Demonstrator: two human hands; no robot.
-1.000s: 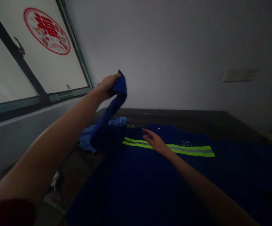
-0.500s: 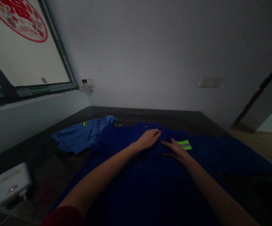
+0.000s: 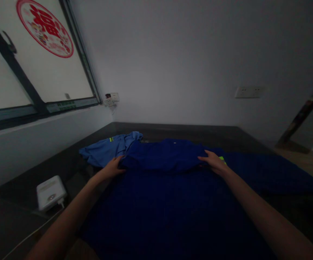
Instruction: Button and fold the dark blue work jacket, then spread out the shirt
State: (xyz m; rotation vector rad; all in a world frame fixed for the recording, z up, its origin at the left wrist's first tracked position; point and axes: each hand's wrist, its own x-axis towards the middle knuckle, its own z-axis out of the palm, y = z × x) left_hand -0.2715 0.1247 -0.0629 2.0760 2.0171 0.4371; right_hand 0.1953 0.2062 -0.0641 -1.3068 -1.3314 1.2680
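Note:
A dark blue work jacket (image 3: 162,202) lies spread out in front of me, with a small white mark near its far edge and a yellow-green reflective strip (image 3: 223,160) on the right. My left hand (image 3: 114,169) grips the jacket's left side, its fingertips tucked against the cloth. On the opposite side, my right hand (image 3: 212,162) holds the fabric just left of the reflective strip, thumb and fingers around its edge. Between both hands the upper part of the jacket forms a raised band with a shadowed fold below it.
A lighter blue garment (image 3: 105,148) lies crumpled at the back left of the dark table (image 3: 213,133). A white device (image 3: 51,192) with a cable sits at the left. Behind are a wall, sockets (image 3: 250,92) and a window with a red round sticker (image 3: 47,27).
My hands have moved apart from the jacket's middle, the left going well to the left and the right slightly to the right. The view has turned left.

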